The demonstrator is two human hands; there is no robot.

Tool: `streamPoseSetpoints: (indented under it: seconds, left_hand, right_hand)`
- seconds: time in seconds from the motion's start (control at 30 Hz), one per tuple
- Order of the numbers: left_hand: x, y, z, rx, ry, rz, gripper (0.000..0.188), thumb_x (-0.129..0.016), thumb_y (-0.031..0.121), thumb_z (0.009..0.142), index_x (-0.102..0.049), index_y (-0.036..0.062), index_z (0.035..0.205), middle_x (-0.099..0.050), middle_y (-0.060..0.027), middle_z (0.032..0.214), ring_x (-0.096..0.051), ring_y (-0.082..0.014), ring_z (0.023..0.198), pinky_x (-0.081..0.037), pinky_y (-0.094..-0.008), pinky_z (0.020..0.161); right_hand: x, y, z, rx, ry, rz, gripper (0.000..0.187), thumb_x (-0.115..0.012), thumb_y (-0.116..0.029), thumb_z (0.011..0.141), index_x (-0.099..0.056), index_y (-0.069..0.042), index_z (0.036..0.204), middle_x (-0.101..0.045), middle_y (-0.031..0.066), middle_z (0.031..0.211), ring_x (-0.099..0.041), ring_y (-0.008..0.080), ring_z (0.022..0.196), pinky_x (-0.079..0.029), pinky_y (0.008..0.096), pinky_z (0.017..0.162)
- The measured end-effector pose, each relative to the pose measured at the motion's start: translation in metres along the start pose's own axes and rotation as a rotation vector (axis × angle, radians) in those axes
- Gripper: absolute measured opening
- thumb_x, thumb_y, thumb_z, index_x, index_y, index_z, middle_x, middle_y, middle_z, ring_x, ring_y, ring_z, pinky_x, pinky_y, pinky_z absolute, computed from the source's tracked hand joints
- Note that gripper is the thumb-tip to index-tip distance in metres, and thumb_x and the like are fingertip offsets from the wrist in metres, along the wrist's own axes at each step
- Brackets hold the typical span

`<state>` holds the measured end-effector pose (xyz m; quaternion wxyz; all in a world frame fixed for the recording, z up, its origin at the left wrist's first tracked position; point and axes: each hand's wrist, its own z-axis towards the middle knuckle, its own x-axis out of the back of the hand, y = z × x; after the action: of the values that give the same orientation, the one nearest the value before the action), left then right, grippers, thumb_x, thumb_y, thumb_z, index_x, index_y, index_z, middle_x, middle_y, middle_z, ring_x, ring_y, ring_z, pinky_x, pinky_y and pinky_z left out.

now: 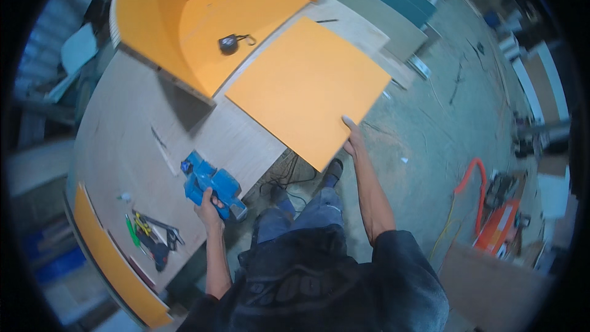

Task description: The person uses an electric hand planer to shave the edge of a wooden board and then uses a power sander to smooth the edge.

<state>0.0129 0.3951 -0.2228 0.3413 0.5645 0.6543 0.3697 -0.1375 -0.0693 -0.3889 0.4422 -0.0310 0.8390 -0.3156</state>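
Note:
My left hand (210, 210) is wrapped round the handle of a blue electric planer (216, 179), which is at the table's near edge. With my right hand (354, 138) I grip the near right edge of a flat yellow-orange panel (310, 83), the thumb on its top face. That panel reaches out past the table's right side, and its far left edge lies close to a larger curved yellow-orange piece (147, 15) with an upright wall. A black tape measure (228, 44) with a wrist loop rests inside the curved piece.
The pale wooden table (123, 129) carries several hand tools (150, 233) at its near left, beside a curved orange strip (114, 258). Dark cables (289, 178) lie by my feet. On the floor at right stand an orange machine (498, 227) and a red hose (481, 190).

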Motion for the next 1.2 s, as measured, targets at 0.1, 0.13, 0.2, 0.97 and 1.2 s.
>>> streamPoseSetpoints:
  seconds: [0.1, 0.13, 0.2, 0.97, 1.2]
  left_hand:
    - [0.005, -0.009, 0.011, 0.020, -0.024, -0.031, 0.017, -0.065, 0.016, 0.096, -0.055, 0.0090, 0.084, -0.048, 0.0002, 0.063, -0.049, -0.0122, 0.050, -0.042, -0.0279, 0.048]
    - [0.006, -0.014, 0.013, 0.030, -0.026, -0.049, 0.019, -0.066, 0.016, 0.095, -0.053, 0.0101, 0.081, -0.048, 0.0002, 0.063, -0.049, -0.0124, 0.050, -0.042, -0.0279, 0.047]
    - [0.009, -0.014, 0.010, -0.003, -0.031, -0.025, 0.020, -0.066, 0.016, 0.095, -0.053, 0.0100, 0.080, -0.048, 0.0003, 0.062, -0.049, -0.0128, 0.050, -0.042, -0.0285, 0.047]
    - [-0.209, -0.065, -0.244, -0.200, -1.412, 0.866, 0.043, -0.047, 0.028, 0.104, -0.049, -0.0017, 0.136, -0.065, -0.0290, 0.110, -0.062, -0.0496, 0.108, -0.049, -0.0515, 0.094]
    - [-0.231, -0.056, -0.216, -0.656, -1.973, 1.032, 0.039, -0.061, 0.032, 0.098, -0.068, -0.0048, 0.109, -0.066, -0.0269, 0.109, -0.063, -0.0418, 0.112, -0.048, -0.0469, 0.100]
  right_hand:
    - [-0.013, 0.002, 0.014, 0.048, 0.047, -0.027, 0.048, -0.066, -0.022, 0.100, -0.054, 0.004, 0.139, -0.067, 0.0173, 0.128, -0.069, 0.0267, 0.111, -0.059, 0.0383, 0.093]
    - [-0.022, -0.001, 0.012, 0.075, 0.041, -0.061, 0.050, -0.066, -0.024, 0.100, -0.053, 0.004, 0.140, -0.066, 0.0169, 0.130, -0.069, 0.0262, 0.113, -0.058, 0.0378, 0.094]
    - [-0.044, -0.009, -0.001, 0.119, 0.034, -0.113, 0.053, -0.066, -0.026, 0.100, -0.052, 0.004, 0.142, -0.065, 0.0161, 0.134, -0.067, 0.0252, 0.116, -0.057, 0.0368, 0.097]
    - [-0.139, -0.046, -0.327, 0.094, 0.833, -0.700, 0.026, -0.072, -0.022, 0.095, -0.065, -0.003, 0.112, -0.067, 0.0009, 0.090, -0.062, 0.0119, 0.082, -0.051, 0.0305, 0.078]
    - [-0.051, -0.003, -0.320, 0.114, 1.004, -0.700, 0.027, -0.076, -0.020, 0.090, -0.066, 0.000, 0.106, -0.068, 0.0050, 0.088, -0.063, 0.0160, 0.078, -0.051, 0.0341, 0.076]
